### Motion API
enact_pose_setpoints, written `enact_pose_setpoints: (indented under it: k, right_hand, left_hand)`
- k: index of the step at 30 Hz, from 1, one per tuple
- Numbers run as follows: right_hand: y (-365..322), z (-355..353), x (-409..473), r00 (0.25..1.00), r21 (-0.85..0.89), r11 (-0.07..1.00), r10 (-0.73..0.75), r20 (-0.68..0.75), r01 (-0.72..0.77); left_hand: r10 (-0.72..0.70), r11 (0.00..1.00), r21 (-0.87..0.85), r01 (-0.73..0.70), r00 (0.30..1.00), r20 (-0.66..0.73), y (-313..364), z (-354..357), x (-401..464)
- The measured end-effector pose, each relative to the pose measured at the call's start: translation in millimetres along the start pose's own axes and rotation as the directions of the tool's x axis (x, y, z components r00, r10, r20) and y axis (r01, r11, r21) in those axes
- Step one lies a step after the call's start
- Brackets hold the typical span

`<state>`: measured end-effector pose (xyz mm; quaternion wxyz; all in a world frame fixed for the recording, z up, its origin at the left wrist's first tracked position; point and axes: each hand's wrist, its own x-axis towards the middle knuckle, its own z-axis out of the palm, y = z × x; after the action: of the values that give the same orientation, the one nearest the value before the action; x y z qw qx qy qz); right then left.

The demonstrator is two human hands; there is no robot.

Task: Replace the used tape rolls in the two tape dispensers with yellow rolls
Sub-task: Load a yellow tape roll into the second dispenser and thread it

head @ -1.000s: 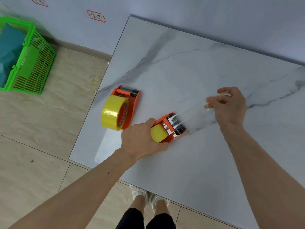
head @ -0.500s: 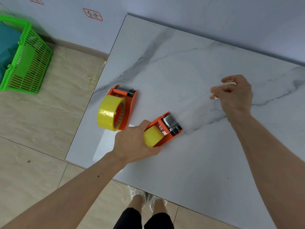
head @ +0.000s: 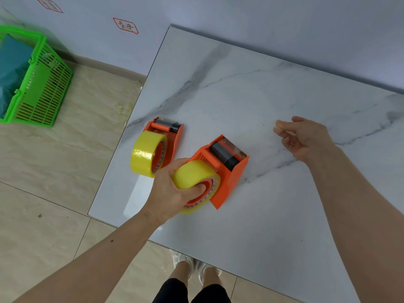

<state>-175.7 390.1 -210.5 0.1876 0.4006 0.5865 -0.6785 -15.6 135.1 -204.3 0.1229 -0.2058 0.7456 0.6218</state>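
Note:
Two orange tape dispensers stand on the marble table. The left dispenser rests near the table's left edge with a yellow roll mounted on it. My left hand grips the yellow roll of the right dispenser, whose toothed blade points to the far right; it looks tipped up off the table. My right hand hovers to the right of that blade, thumb and forefinger pinched on a faint yellowish bit of tape. No stretched tape strip is visible.
A green plastic basket with teal contents sits on the tiled floor at the far left. The wall runs along the table's far edge. My feet show below the near table edge.
The tape strip stretched between the right dispenser and my right hand is gone. My left hand has turned and tilted that dispenser. My right hand has drifted nearer and loosened.

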Motion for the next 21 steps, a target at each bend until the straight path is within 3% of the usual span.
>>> enact_pose_setpoints:
  k: [10, 16, 21]
  right_hand:
    - [45.0, 20.9, -22.7, 0.939, 0.146, 0.928, 0.336, 0.078, -0.344]
    - [82.0, 39.3, -53.1, 0.844, 0.341, 0.774, 0.512, 0.16, -0.534]
    - [88.7, 55.8, -72.9, 0.784, 0.294, 0.727, 0.58, 0.221, -0.621]
  left_hand:
    - [-0.176, 0.926, -0.361, 0.112, 0.973, -0.15, 27.2, 12.6, 4.1]
    - [-0.23, 0.909, -0.398, 0.12, 0.943, -0.24, 44.8, 25.9, 12.0]
    - [-0.26, 0.911, -0.392, 0.128, 0.916, -0.305, 50.8, 29.1, 14.8]
